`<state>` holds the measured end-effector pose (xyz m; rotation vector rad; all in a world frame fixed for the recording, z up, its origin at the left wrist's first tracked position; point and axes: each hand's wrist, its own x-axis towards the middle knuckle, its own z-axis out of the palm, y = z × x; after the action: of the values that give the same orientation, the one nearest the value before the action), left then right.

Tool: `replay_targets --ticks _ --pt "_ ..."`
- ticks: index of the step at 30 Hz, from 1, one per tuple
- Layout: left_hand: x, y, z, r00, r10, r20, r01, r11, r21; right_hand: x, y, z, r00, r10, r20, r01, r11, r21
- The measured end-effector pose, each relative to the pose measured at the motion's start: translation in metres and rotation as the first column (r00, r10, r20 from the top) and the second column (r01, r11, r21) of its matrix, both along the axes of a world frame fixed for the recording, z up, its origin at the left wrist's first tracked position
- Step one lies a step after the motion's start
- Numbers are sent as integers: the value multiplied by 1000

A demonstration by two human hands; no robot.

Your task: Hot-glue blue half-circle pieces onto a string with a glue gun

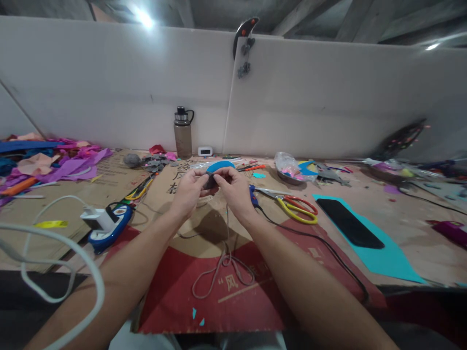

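Both my hands meet above the cardboard-covered table (412, 233). My left hand (189, 190) and my right hand (233, 188) pinch a small dark grey piece (210, 182) between their fingertips. A thin grey cord (225, 262) hangs down from the hands and lies in loops on the red cardboard sheet (175, 296). A blue foam shape (220, 166) sits just behind the hands.
Scissors with yellow and red handles (294, 206) lie right of my hands. A black phone (349, 222) rests on a teal sheet (390, 255). A power strip with a white charger (105, 224) is at left. A water bottle (183, 132) stands by the white wall. Coloured paper scraps (54, 163) pile far left.
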<state>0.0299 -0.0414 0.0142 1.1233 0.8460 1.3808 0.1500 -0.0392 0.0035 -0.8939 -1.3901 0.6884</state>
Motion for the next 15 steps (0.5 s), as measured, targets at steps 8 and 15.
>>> replay_targets --ticks 8,15 --pt "-7 3 -6 876 357 -325 -225 897 381 -1 -6 4 993 -71 96 69 997 32" --pt "-11 1 -8 787 480 -387 -227 809 543 -4 -13 5 991 -91 99 83 993 87"
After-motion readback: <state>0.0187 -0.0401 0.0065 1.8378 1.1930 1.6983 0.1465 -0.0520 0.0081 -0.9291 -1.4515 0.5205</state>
